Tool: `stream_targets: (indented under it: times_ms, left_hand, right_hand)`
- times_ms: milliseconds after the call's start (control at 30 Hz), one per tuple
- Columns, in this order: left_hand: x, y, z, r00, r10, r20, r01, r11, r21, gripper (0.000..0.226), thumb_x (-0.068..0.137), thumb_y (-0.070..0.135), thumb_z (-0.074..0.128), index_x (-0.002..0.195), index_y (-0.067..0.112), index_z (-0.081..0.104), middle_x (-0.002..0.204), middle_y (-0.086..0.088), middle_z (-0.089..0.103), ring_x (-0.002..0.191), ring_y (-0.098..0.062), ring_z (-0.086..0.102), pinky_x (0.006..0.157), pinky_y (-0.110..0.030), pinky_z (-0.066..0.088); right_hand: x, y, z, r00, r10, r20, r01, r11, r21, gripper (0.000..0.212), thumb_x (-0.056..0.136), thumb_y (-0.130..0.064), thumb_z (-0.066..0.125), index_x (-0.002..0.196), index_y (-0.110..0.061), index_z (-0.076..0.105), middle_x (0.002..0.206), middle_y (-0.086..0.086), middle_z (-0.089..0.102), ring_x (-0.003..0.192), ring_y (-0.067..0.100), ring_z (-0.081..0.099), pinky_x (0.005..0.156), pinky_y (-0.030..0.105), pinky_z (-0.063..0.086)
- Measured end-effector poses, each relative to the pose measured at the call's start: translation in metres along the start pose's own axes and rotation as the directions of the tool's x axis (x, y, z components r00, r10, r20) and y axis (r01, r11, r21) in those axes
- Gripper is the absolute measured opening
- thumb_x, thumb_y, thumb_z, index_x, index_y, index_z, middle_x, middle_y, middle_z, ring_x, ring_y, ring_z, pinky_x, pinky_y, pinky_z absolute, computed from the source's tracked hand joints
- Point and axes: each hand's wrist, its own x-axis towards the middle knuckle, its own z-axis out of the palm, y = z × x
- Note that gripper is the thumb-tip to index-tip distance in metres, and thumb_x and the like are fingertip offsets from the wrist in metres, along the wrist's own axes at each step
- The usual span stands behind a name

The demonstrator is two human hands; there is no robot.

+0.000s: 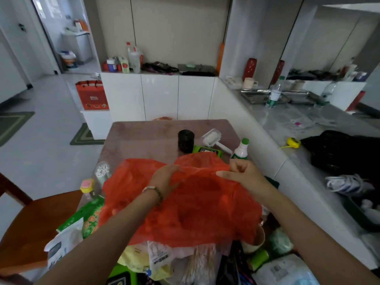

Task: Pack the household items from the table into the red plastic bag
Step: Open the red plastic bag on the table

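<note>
One red plastic bag (185, 202), one black jar (186, 140), one lint roller (211, 138), one green-capped bottle (241, 149), two cotton-swab tubs (102, 173).

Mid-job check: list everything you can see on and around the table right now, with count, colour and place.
red plastic bag: one, red, crumpled over the middle of the table
table: one, brownish top, centre
black jar: one, black, far part of the table
lint roller: one, white, right of the jar
wipes pack: one, green, just behind the bag
bottle: one, white with a green cap, far right edge
cotton swab tub: one, clear, left of the bag
green packet: one, green, near left
receipt: one, white, near edge under the bag
wooden chair: one, brown, left of the table
left hand: one, gripping the bag, bracelet on the wrist
right hand: one, pinching the bag's rim
</note>
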Motion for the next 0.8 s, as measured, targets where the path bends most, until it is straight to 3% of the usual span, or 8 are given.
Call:
stream_targets:
  times_ms: [200,300,367,433,500,600,700,800]
  left_hand:
    - [0.036,0.020,-0.044,0.979,-0.029,0.203,0.053,0.992,-0.113,0.021,0.085,0.034,0.063,0.084,0.014,0.070,0.080,-0.008,0.073,0.071,-0.017,0.067,0.078,-0.036,0.055]
    - [0.047,0.028,-0.047,0.980,-0.092,0.176,0.112,0.988,-0.107,0.042,0.075,0.055,0.066,0.098,0.020,0.062,0.100,-0.001,0.066,0.090,-0.018,0.062,0.080,-0.031,0.053]
    - [0.047,0.029,-0.031,0.970,-0.109,0.219,0.078,0.986,0.145,0.080,0.063,0.067,0.067,0.123,0.020,0.046,0.124,-0.002,0.048,0.111,-0.023,0.050,0.093,-0.038,0.047]
    - [0.049,0.026,-0.012,0.969,-0.128,0.213,0.049,0.938,0.342,0.079,0.071,0.054,0.068,0.133,0.017,0.037,0.137,-0.007,0.038,0.122,-0.029,0.041,0.099,-0.043,0.042]
    - [0.059,0.020,-0.010,0.979,-0.145,0.146,0.106,0.964,0.244,0.046,0.083,0.033,0.063,0.124,0.015,0.051,0.131,-0.011,0.052,0.118,-0.031,0.049,0.095,-0.040,0.044]
    - [0.077,0.018,-0.024,0.978,-0.073,0.193,0.076,0.997,-0.009,0.019,0.086,0.029,0.064,0.089,0.010,0.068,0.089,-0.015,0.069,0.084,-0.030,0.065,0.074,-0.033,0.049]
    - [0.093,0.025,-0.040,0.953,-0.087,0.290,0.164,0.954,-0.253,0.025,0.084,0.040,0.063,0.070,0.022,0.073,0.065,0.000,0.069,0.058,-0.010,0.061,0.064,-0.024,0.049]
    - [0.112,0.030,-0.039,0.939,-0.164,0.302,0.274,0.889,-0.367,0.042,0.088,0.042,0.055,0.054,0.021,0.068,0.043,0.003,0.047,0.042,0.001,0.048,0.058,-0.018,0.041]
  right_hand:
    - [0.027,0.011,-0.052,0.947,0.121,-0.298,-0.092,0.990,0.110,0.052,0.077,-0.008,0.075,0.058,-0.026,0.030,0.060,0.002,0.046,0.055,0.014,0.052,0.052,0.025,0.047]
    - [0.045,0.023,-0.065,0.913,0.187,-0.363,-0.107,0.967,0.230,0.054,0.078,-0.003,0.073,0.060,-0.024,0.027,0.053,-0.002,0.048,0.049,0.012,0.053,0.056,0.028,0.047]
    - [0.059,0.029,-0.070,0.912,0.214,-0.349,-0.110,0.949,0.295,0.053,0.078,-0.002,0.072,0.060,-0.023,0.027,0.045,-0.007,0.051,0.043,0.007,0.054,0.051,0.023,0.051]
    - [0.071,0.035,-0.078,0.903,0.231,-0.362,-0.102,0.935,0.341,0.052,0.079,0.002,0.070,0.061,-0.022,0.027,0.043,-0.008,0.053,0.040,0.005,0.056,0.045,0.019,0.050]
    - [0.080,0.042,-0.086,0.879,0.267,-0.394,-0.119,0.925,0.362,0.051,0.079,0.006,0.068,0.062,-0.022,0.029,0.045,-0.006,0.056,0.039,0.004,0.058,0.042,0.015,0.048]
    - [0.087,0.053,-0.093,0.847,0.359,-0.391,-0.206,0.901,0.381,0.045,0.081,0.006,0.066,0.063,-0.019,0.033,0.042,-0.007,0.059,0.038,0.002,0.057,0.039,0.013,0.045]
    - [0.094,0.070,-0.096,0.839,0.409,-0.358,-0.280,0.890,0.359,0.045,0.082,0.004,0.066,0.063,-0.019,0.032,0.039,-0.010,0.054,0.036,0.000,0.053,0.038,0.014,0.044]
    - [0.098,0.083,-0.100,0.856,0.430,-0.286,-0.364,0.895,0.257,0.036,0.081,-0.011,0.072,0.068,-0.019,0.040,0.055,-0.005,0.060,0.051,0.005,0.059,0.054,0.021,0.050]
